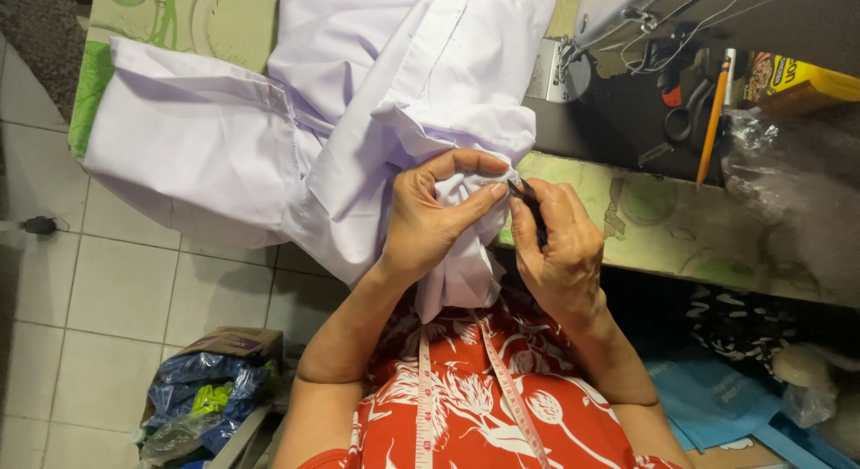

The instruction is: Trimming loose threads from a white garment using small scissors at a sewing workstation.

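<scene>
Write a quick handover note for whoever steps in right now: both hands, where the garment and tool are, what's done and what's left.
Left hand: fingers pinch a fold of the white garment.
Right hand: holds a small dark tool, tip at the pinched fold; its kind is unclear.
Garment: spread over the green table, one end hanging into the lap.
Scissors and orange pencil lie by the sewing machine.
Done: fold gripped, tool at it.
Left: the work on that fold; progress can't be judged.

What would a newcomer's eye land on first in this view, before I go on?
First, the big pale lilac garment spread over the table's left half and hanging off its near edge. At centre, the left hand pinches a bunched fold of it, while the right hand works a small dark tool at that spot. An orange pencil and black scissors lie upper right.
</scene>
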